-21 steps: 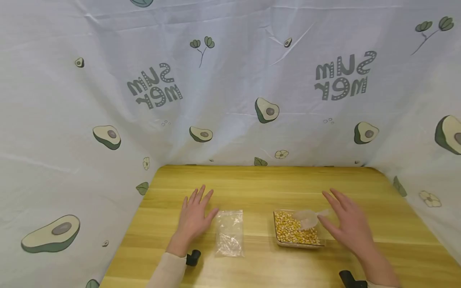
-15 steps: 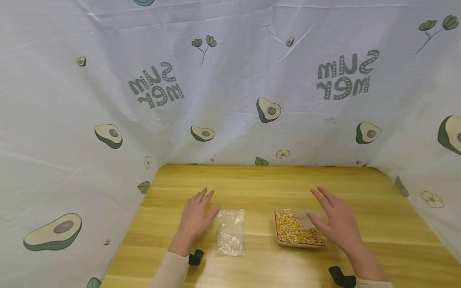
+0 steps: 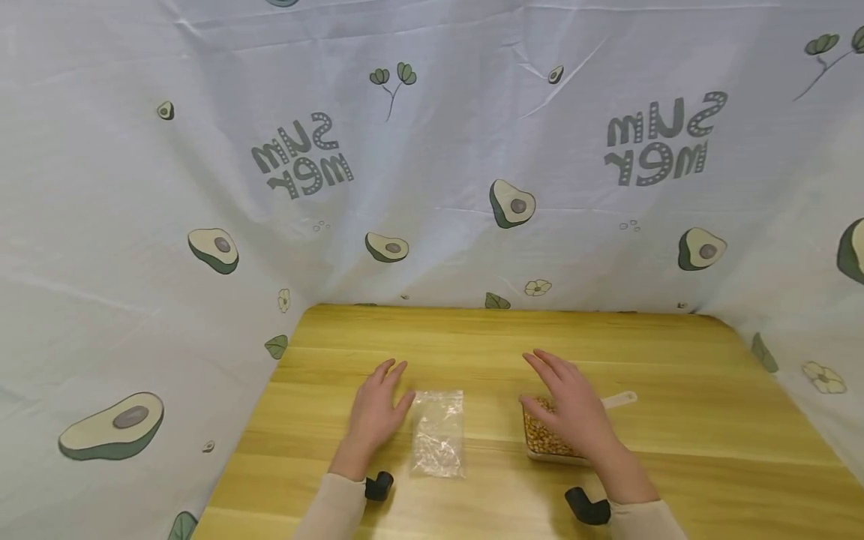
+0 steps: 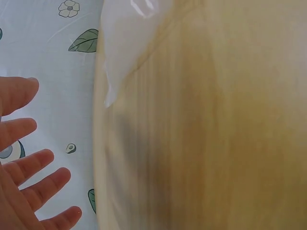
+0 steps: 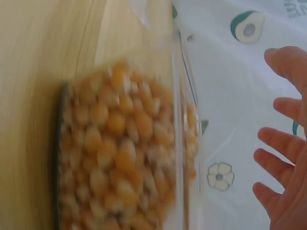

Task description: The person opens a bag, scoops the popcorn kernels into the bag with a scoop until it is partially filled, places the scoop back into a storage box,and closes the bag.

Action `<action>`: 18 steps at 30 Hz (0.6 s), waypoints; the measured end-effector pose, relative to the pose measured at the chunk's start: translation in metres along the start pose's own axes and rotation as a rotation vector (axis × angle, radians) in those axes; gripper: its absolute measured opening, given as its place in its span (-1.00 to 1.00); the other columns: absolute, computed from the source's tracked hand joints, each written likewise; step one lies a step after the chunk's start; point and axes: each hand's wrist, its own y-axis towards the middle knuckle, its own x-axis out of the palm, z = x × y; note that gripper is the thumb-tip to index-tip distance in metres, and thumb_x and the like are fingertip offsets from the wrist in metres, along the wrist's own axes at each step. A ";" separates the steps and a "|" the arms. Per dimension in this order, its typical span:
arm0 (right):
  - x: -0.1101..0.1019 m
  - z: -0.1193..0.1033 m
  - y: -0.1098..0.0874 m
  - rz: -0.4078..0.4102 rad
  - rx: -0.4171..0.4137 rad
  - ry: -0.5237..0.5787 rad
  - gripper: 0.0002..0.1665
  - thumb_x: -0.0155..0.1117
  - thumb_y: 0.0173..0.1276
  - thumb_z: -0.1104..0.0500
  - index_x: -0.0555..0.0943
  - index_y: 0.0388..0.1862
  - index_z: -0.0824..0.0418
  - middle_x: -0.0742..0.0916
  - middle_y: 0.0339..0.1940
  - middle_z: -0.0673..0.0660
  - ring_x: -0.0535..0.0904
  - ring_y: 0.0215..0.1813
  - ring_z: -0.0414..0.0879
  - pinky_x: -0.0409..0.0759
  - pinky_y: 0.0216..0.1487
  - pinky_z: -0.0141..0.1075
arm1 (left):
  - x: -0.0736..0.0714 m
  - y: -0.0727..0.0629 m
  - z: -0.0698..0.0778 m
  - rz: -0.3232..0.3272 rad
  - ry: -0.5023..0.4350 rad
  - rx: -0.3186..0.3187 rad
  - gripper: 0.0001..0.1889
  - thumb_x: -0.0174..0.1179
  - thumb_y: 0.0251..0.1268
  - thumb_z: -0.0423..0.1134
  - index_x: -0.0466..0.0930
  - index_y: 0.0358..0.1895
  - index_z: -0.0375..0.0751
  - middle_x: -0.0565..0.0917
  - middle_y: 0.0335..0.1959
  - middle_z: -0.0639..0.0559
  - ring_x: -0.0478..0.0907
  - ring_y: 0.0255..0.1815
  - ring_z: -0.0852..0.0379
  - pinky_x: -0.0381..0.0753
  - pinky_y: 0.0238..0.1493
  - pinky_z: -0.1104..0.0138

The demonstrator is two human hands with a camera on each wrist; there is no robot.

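The left hand has its fingers loosely spread above the wood-grain counter. Just right of its thumb lies a clear zip-lock bag, flat on the counter. The right hand hovers with relaxed, parted fingers over a clear rectangular container; yellow corn kernels fill it, below those fingers. To the right of the right fingers, a white scoop's handle sticks out. Beyond both hands' fingers hangs an avocado-printed cloth.

Scoop probably in corn
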 end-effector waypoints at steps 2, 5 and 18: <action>0.006 -0.006 0.003 -0.019 0.006 0.007 -0.17 0.45 0.25 0.01 0.40 0.46 0.18 0.53 0.37 0.30 0.44 0.33 0.29 0.44 0.26 0.25 | 0.001 -0.001 0.000 0.002 -0.007 -0.004 -0.39 0.25 0.36 -0.01 0.41 0.44 -0.07 0.41 0.44 -0.18 0.44 0.37 -0.26 0.45 0.30 -0.17; 0.012 -0.012 0.007 -0.042 0.011 0.019 -0.17 0.44 0.26 -0.02 0.40 0.46 0.18 0.53 0.38 0.30 0.44 0.35 0.28 0.46 0.27 0.24 | 0.003 -0.002 0.000 0.002 -0.019 -0.008 -0.40 0.25 0.36 -0.03 0.42 0.43 -0.09 0.42 0.43 -0.20 0.43 0.37 -0.26 0.44 0.32 -0.16; 0.032 -0.033 0.015 -0.108 0.056 0.080 -0.19 0.42 0.29 -0.03 0.40 0.47 0.14 0.52 0.41 0.27 0.44 0.39 0.28 0.48 0.28 0.22 | 0.014 -0.003 -0.001 0.012 -0.064 -0.033 -0.43 0.24 0.37 -0.05 0.44 0.41 -0.09 0.47 0.40 -0.17 0.46 0.35 -0.24 0.45 0.31 -0.15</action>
